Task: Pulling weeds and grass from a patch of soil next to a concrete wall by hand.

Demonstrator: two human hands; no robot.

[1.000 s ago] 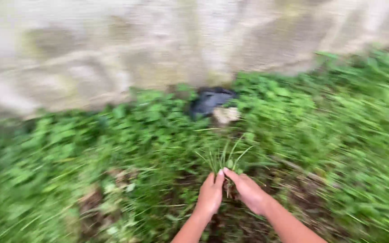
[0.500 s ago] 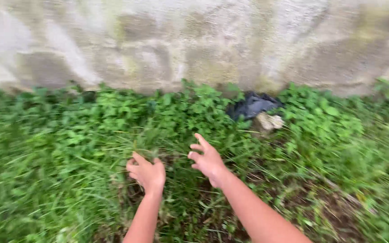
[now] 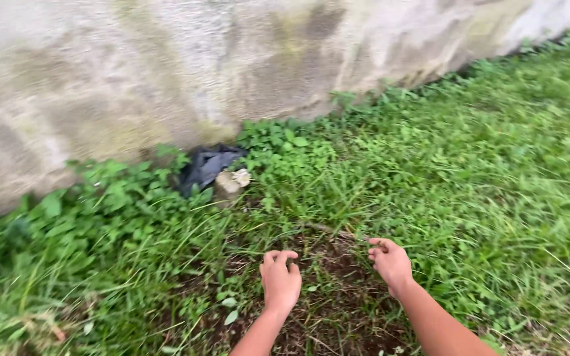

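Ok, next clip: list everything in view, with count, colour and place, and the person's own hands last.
Stained concrete wall: one, grey-beige, across the top.
Crumpled black plastic sheet: one, black, at the wall's foot, left of centre.
Pale rough stone: one, beige, just beside the black sheet.
Grass and leafy weeds: green, covering the ground below the wall.
Bare patch of dark soil: one, brown, bottom centre, between the hands.
Left hand: one, fingers curled, down on the soil patch.
Right hand: one, fingers curled, at the patch's right edge.

An outdoor yard edge: grass [image 3: 470, 165] and leafy weeds [image 3: 120, 198] grow from bare soil [image 3: 338, 296] along a stained concrete wall [image 3: 166, 66].
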